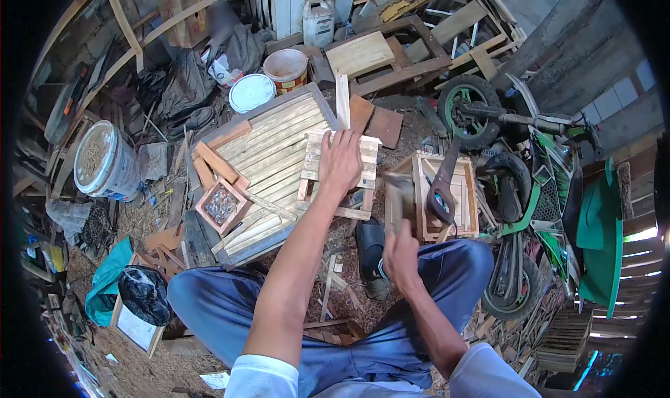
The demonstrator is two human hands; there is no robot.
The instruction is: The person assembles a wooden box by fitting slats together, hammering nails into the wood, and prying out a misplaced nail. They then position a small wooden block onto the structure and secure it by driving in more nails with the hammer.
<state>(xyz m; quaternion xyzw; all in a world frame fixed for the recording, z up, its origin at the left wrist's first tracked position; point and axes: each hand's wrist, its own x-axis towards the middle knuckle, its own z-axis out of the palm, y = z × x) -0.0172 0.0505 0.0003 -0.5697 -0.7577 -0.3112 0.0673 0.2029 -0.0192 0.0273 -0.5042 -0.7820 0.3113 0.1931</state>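
Observation:
My left hand (340,162) holds a small slatted wooden crate (314,168), its fingers laid over the top slats and bent at the far edge. The crate rests at the right side of a larger slatted panel (279,136). Closed around a handle, my right hand (400,255) grips what looks like a hammer (394,203), smeared by motion, with its head up and to the right of the crate. Right of it, a handsaw (441,197) lies across an open wooden box (473,213). A square wooden box of nails (222,204) sits on the panel's left part.
Wood offcuts (216,162) lie on the panel. A white bucket (105,161) stands left, with two more buckets (285,69) beyond the panel. A green motorbike (537,189) is at right. Scrap wood (419,49) fills the back, and shavings cover the ground.

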